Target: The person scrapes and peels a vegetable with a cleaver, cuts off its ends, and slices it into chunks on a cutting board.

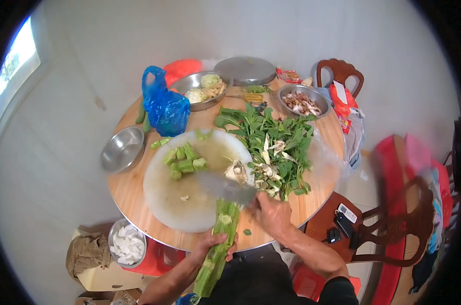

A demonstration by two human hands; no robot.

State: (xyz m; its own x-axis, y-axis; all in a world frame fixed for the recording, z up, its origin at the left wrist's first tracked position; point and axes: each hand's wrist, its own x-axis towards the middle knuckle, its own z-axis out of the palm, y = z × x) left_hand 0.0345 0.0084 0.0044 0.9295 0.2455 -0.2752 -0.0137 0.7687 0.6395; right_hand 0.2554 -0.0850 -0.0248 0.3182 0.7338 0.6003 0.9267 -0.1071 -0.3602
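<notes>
My left hand [208,247] is closed around a thick green vegetable stalk [223,229], which slants from the board's near edge toward my body. In my right hand [272,216] is a cleaver [229,190], its blade blurred and lying across the stalk's far end. Beneath the blade is a round white cutting board [189,216]. Several cut green chunks [185,161] lie on its left half. A pale, brownish trimmed root end [236,172] sits near its right edge. Leafy greens [278,140] with pale peelings [268,173] are heaped right of the board.
An empty steel bowl [123,149] stands left, beside a blue plastic bag [165,109]. Behind are a bowl of pale vegetables [205,89], a round metal lid [245,70] and a bowl of chopped pieces [301,101]. A wooden chair [393,229] stands at the right.
</notes>
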